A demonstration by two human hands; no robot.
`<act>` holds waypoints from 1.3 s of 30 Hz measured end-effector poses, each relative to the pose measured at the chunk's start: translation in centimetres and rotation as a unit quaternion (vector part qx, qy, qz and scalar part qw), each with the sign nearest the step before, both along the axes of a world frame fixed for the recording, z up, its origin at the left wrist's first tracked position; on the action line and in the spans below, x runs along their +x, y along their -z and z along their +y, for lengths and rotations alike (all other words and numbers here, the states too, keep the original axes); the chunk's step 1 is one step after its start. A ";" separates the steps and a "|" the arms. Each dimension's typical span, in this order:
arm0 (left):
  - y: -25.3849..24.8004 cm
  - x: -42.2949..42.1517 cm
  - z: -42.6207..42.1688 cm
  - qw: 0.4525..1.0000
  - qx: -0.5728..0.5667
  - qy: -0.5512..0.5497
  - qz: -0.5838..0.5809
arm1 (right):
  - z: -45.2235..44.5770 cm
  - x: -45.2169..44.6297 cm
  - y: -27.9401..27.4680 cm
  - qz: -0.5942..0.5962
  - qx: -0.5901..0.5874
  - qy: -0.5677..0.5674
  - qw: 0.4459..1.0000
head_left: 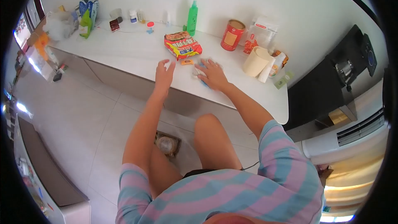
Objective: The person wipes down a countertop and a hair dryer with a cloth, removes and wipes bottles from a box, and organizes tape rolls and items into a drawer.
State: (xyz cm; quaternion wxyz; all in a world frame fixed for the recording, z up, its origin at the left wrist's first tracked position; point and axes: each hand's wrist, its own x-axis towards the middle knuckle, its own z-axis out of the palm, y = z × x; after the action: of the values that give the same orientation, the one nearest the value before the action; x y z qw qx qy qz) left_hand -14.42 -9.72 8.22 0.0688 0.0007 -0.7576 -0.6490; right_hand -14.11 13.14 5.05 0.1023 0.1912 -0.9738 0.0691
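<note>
My right hand (213, 76) presses down on a crumpled white and blue cloth (197, 73) on the white tabletop, its fingers curved over it. My left hand (164, 76) hovers at the table's front edge, with fingers apart and nothing in them. Between and beyond my hands lies a red and yellow instant noodle packet (182, 45). A small orange packet (187, 62) sits just in front of it, close to the cloth. Part of the cloth is hidden beneath my right hand.
Along the wall stand a green spray bottle (192, 18) and a red can (233, 35). A cream paper roll (257, 61) is at the right. Several small bottles, bags and a plastic bag (60, 25) occupy the left. A box (167, 144) rests on the floor.
</note>
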 end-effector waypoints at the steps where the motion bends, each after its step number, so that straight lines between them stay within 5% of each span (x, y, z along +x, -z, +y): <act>1: -0.1 -1.6 0.5 1.000 0.014 -0.024 -0.007 | 0.2 -1.2 -0.3 -0.006 -0.012 0.011 1.000; 7: 0.7 -10.9 2.9 0.982 -0.135 -0.091 -0.098 | 0.4 -5.7 0.1 0.020 -0.036 0.101 0.994; 10: 5.1 -15.9 0.6 0.985 -0.149 0.083 -0.033 | 1.0 -7.2 0.4 0.035 -0.041 0.120 0.991; 11: 4.8 -15.6 0.4 0.982 -0.121 0.066 -0.128 | 0.9 -7.5 0.6 0.036 -0.051 0.127 0.990; 14: 1.0 -10.0 -0.6 0.965 0.223 0.036 -0.132 | 0.7 -8.6 0.6 0.046 -0.073 0.166 0.982; 25: -0.3 -2.0 -8.1 0.911 0.394 -0.092 -0.077 | 1.1 -20.2 0.8 0.081 -0.090 0.228 0.966; 30: -0.5 -2.1 -8.6 0.915 0.395 -0.084 -0.025 | 1.5 -18.0 0.4 0.050 -0.062 0.100 0.992; 39: -0.8 0.0 -9.8 0.918 0.383 -0.095 -0.032 | 4.2 5.6 -1.9 -0.058 -0.003 -0.198 0.979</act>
State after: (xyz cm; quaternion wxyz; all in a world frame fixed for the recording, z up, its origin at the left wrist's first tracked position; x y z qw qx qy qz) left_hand -14.38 -19.48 8.97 0.1008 0.1199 -0.4493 -0.8795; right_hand -8.52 17.29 6.90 0.0302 0.3753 -0.9208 0.1021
